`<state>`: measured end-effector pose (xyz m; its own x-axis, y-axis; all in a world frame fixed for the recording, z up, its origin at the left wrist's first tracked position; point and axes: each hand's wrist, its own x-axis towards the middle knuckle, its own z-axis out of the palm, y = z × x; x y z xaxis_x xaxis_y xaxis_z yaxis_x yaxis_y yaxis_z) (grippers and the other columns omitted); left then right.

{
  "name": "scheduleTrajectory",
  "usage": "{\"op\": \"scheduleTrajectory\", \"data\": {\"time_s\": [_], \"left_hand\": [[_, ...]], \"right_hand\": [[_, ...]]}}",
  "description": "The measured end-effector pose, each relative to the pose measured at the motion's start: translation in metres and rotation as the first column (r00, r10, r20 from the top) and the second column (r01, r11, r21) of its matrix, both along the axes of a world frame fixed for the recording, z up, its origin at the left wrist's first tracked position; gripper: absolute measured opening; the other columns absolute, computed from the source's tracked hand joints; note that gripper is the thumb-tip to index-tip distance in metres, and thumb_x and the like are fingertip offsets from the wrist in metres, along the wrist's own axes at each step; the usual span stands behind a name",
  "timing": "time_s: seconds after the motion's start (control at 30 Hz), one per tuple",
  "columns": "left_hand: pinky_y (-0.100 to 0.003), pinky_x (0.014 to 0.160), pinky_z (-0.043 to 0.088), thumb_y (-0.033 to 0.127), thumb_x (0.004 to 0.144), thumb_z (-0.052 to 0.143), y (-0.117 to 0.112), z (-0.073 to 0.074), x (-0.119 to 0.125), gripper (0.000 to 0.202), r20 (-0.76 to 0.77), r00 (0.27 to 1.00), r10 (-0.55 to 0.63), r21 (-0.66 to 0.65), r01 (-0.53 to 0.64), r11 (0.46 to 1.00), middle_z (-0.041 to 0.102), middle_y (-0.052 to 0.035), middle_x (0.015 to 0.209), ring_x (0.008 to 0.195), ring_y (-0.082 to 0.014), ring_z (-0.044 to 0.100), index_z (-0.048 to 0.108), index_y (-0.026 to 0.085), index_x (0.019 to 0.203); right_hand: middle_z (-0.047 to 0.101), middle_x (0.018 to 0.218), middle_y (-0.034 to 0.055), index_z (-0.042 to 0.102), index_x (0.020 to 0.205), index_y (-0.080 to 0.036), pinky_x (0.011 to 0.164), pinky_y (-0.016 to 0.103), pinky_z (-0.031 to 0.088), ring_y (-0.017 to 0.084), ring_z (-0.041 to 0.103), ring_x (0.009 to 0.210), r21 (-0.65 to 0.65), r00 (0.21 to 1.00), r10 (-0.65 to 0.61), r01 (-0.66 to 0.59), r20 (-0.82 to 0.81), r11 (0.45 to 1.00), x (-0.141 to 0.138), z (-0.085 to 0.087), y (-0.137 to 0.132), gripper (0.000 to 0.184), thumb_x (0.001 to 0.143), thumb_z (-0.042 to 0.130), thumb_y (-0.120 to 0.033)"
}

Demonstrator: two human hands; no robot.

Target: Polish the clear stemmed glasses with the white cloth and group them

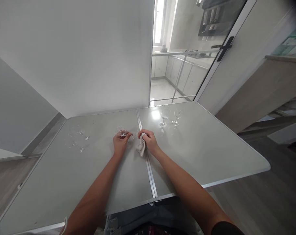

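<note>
Glass point(124, 133) sits gripped in my left hand point(120, 143) at the middle seam of the table point(199, 150), cloth point(141, 147) bunched in my right hand point(149, 141); two stemmed glasses point(163, 119) by the far edge look done, others point(78, 138) leftward seemingly not.

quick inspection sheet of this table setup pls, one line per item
surface: grey folding table, seam down the middle
job's things: glass in the left hand; cloth in the right hand
clutter: two stemmed glasses upright on the far right half; clear glassware on the left half, count and pose hard to tell
grippers: left hand shut on the glass; right hand shut on the cloth, both at the seam
cables: nothing seen
surroundings: white wall behind; kitchen doorway at the far right
</note>
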<state>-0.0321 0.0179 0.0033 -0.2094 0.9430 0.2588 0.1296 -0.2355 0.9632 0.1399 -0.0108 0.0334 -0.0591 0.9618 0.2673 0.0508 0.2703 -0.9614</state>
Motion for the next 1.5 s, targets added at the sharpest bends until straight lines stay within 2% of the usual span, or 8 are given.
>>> {"op": "scheduleTrajectory", "data": {"time_s": [0.1, 0.2, 0.3, 0.6, 0.8, 1.07, 1.33, 1.5], "left_hand": [[-0.030, 0.072, 0.054, 0.036, 0.073, 0.082, 0.000, -0.001, 0.001, 0.023, 0.020, 0.999, -0.048, -0.007, 0.048, 0.999, 0.070, -0.0056, 0.080, 0.075, -0.0179, 0.066, 0.072, 0.016, 0.077], [-0.032, 0.078, 0.054, 0.036, 0.071, 0.084, 0.002, -0.006, 0.000, 0.023, 0.050, 0.991, -0.124, 0.023, 0.123, 0.992, 0.073, -0.0075, 0.089, 0.083, -0.0197, 0.067, 0.075, 0.017, 0.081], [-0.033, 0.081, 0.054, 0.036, 0.071, 0.085, 0.004, -0.012, -0.001, 0.021, 0.099, 0.981, -0.165, 0.066, 0.159, 0.985, 0.072, -0.0072, 0.091, 0.087, -0.0199, 0.067, 0.078, 0.020, 0.081], [-0.036, 0.083, 0.054, 0.040, 0.070, 0.084, 0.001, -0.005, 0.001, 0.023, -0.054, 0.931, -0.360, 0.076, 0.364, 0.928, 0.072, -0.0079, 0.092, 0.088, -0.0224, 0.066, 0.082, 0.023, 0.086], [-0.040, 0.095, 0.052, 0.042, 0.077, 0.079, 0.003, -0.003, -0.002, 0.040, -0.140, 0.951, -0.276, 0.106, 0.291, 0.951, 0.067, -0.0066, 0.110, 0.094, -0.0209, 0.067, 0.075, 0.030, 0.115], [-0.032, 0.078, 0.053, 0.047, 0.089, 0.066, 0.009, -0.016, -0.004, 0.025, -0.160, 0.945, -0.286, 0.102, 0.304, 0.947, 0.058, -0.0051, 0.102, 0.073, -0.0128, 0.063, 0.078, 0.027, 0.099], [-0.030, 0.068, 0.051, 0.046, 0.091, 0.063, 0.008, -0.014, -0.001, 0.026, -0.209, 0.935, -0.287, 0.106, 0.313, 0.944, 0.059, -0.0059, 0.094, 0.073, -0.0142, 0.059, 0.078, 0.025, 0.090], [-0.030, 0.067, 0.051, 0.045, 0.093, 0.060, 0.007, -0.013, -0.001, 0.027, -0.233, 0.931, -0.281, 0.104, 0.311, 0.945, 0.059, -0.0060, 0.092, 0.069, -0.0138, 0.059, 0.078, 0.025, 0.089]], "right_hand": [[0.052, 0.061, -0.0020, 0.060, 0.065, -0.019, 0.062, 0.025, 0.039, 0.014, 0.049, 0.060, 0.040, 0.983, -0.087, 0.081, 0.165, 0.996, -0.002, -0.006, 0.002, 0.028, 0.087, 0.046, -0.028], [0.067, 0.082, 0.0004, 0.071, 0.091, -0.021, 0.075, 0.026, 0.046, 0.016, 0.061, 0.077, 0.158, 0.927, -0.178, 0.132, 0.329, 0.979, -0.008, -0.013, 0.003, 0.014, 0.083, 0.063, -0.029], [0.070, 0.095, 0.0025, 0.073, 0.106, -0.024, 0.080, 0.026, 0.047, 0.017, 0.065, 0.086, 0.204, 0.868, -0.164, 0.074, 0.469, 0.976, -0.012, -0.018, 0.001, 0.024, 0.083, 0.067, -0.028], [0.069, 0.089, 0.0036, 0.078, 0.092, -0.026, 0.067, 0.026, 0.042, 0.017, 0.064, 0.075, 0.210, 0.715, -0.225, 0.111, 0.662, 0.971, -0.008, -0.019, 0.002, 0.018, 0.090, 0.064, -0.038], [0.074, 0.084, 0.0036, 0.080, 0.088, -0.025, 0.067, 0.025, 0.044, 0.018, 0.066, 0.074, 0.134, 0.679, -0.315, 0.306, 0.663, 0.942, 0.038, -0.006, 0.015, 0.016, 0.082, 0.067, -0.034], [0.075, 0.077, 0.0052, 0.081, 0.084, -0.021, 0.057, 0.023, 0.042, 0.019, 0.068, 0.070, -0.195, 0.602, -0.261, 0.585, 0.754, 0.787, 0.121, -0.006, 0.028, 0.024, 0.065, 0.076, -0.035], [0.077, 0.090, 0.0087, 0.081, 0.094, -0.023, 0.060, 0.024, 0.047, 0.022, 0.072, 0.079, -0.171, 0.541, -0.334, 0.683, 0.772, 0.711, 0.141, -0.014, 0.030, 0.033, 0.064, 0.077, -0.034], [0.078, 0.098, 0.0120, 0.080, 0.103, -0.025, 0.070, 0.028, 0.053, 0.027, 0.073, 0.090, -0.107, 0.407, -0.484, 0.839, 0.775, 0.534, 0.172, -0.012, 0.027, 0.037, 0.067, 0.077, -0.035]]}}
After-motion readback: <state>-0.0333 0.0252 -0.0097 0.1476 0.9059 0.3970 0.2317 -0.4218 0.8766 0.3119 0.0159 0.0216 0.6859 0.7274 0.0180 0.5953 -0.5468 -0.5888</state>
